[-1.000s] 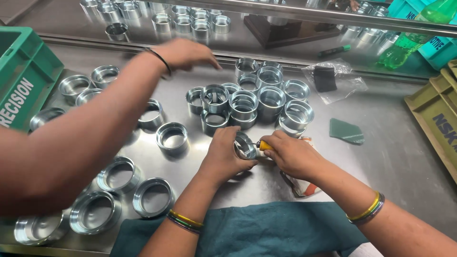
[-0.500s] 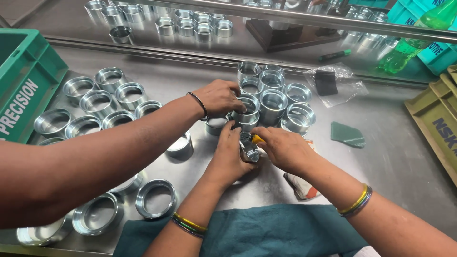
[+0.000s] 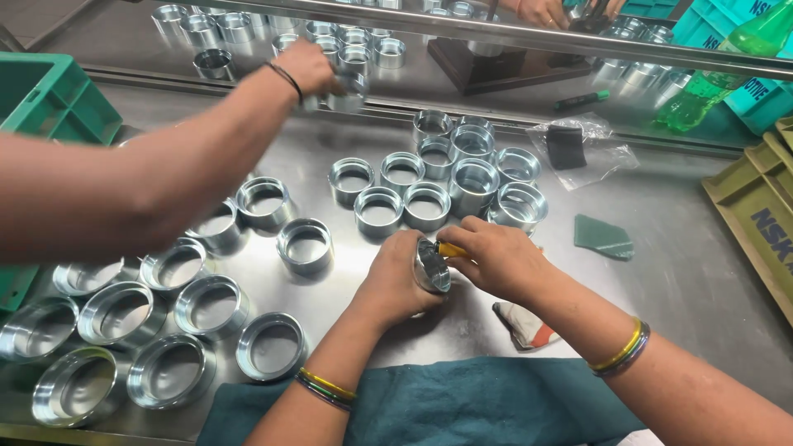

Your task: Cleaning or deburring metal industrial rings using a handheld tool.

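My left hand [image 3: 395, 279] grips a shiny metal ring [image 3: 432, 266], tilted on edge above the steel table [image 3: 686, 281]. My right hand [image 3: 498, 259] is closed on a small yellow-handled tool [image 3: 451, 249] whose tip is at the ring. Just beyond my hands stands a cluster of similar rings [image 3: 429, 194]. A co-worker's arm [image 3: 149, 182] crosses from the left. That person's hand [image 3: 310, 66] holds another ring [image 3: 347, 92] at the table's far edge.
Several larger rings [image 3: 149, 330] lie at the front left. A green crate [image 3: 49, 107] stands at the left, an olive tray [image 3: 756, 211] at the right. A green pad [image 3: 603, 237], a plastic bag [image 3: 574, 149], a rag [image 3: 524, 326] and a teal cloth [image 3: 462, 405] are near.
The co-worker's hand has left the cluster of rings in the middle and gone to the far edge carrying a ring. My hands stay in place on the ring and tool.
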